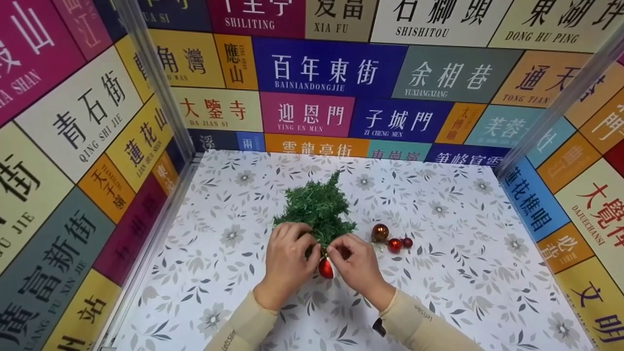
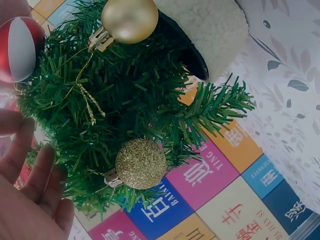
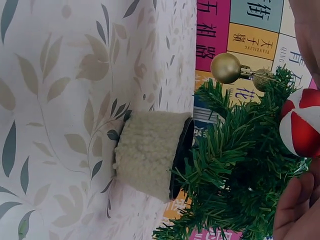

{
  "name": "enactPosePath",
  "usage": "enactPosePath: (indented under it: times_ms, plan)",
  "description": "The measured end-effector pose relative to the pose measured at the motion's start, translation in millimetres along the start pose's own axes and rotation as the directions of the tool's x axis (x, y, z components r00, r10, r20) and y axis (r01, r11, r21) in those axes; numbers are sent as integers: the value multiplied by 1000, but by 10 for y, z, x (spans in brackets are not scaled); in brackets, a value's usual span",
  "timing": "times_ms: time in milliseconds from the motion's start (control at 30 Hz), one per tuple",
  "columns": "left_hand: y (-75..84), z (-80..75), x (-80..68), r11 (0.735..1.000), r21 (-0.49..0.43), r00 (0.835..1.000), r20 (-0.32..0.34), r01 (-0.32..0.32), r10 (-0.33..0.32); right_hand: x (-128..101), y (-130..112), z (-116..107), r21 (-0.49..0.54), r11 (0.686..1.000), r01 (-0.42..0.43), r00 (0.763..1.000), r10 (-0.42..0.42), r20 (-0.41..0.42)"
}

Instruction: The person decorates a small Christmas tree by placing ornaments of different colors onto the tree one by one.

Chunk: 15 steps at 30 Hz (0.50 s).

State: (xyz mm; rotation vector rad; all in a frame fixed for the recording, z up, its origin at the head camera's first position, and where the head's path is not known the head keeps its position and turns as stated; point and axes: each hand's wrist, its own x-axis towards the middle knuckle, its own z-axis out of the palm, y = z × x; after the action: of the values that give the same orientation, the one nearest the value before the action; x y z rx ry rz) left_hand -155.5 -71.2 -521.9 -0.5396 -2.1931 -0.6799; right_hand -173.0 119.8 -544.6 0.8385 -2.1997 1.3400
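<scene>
A small green artificial Christmas tree [image 1: 317, 207] stands before me in a fleece-covered pot [image 3: 150, 152]. At its near side hangs a red-and-white bauble [image 3: 303, 122], mostly red in the head view. My left hand [image 1: 292, 251] and right hand [image 1: 360, 261] meet just above this bauble, each thumb and forefinger pinching at its top; the fingers hide the hanging loop. The left hand's other fingers [image 2: 37, 180] curl loosely beside the branches. A smooth gold bauble [image 2: 131, 19] and a glittery gold bauble [image 2: 141, 163] hang among the branches.
Right of the tree lie a large copper-coloured bauble [image 1: 380, 232], a red bauble [image 1: 395, 245] and a smaller dark red bauble [image 1: 407, 242]. A floral cloth [image 1: 214, 273] covers the table. Panels with Chinese lettering [image 1: 331, 68] enclose its back and sides.
</scene>
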Motion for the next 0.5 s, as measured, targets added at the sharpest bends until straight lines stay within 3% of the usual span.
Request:
enactPosePath:
  times_ms: [333, 500]
  plan:
    - [-11, 12, -2, 999, 21, 1000, -15, 24, -24, 8, 2, 13, -8, 995, -102, 994, 102, 40]
    - [-10, 16, 20, 999, 11, 999, -29, 38, -38, 13, -29, 27, 51, 984, -170, 984, 167, 59]
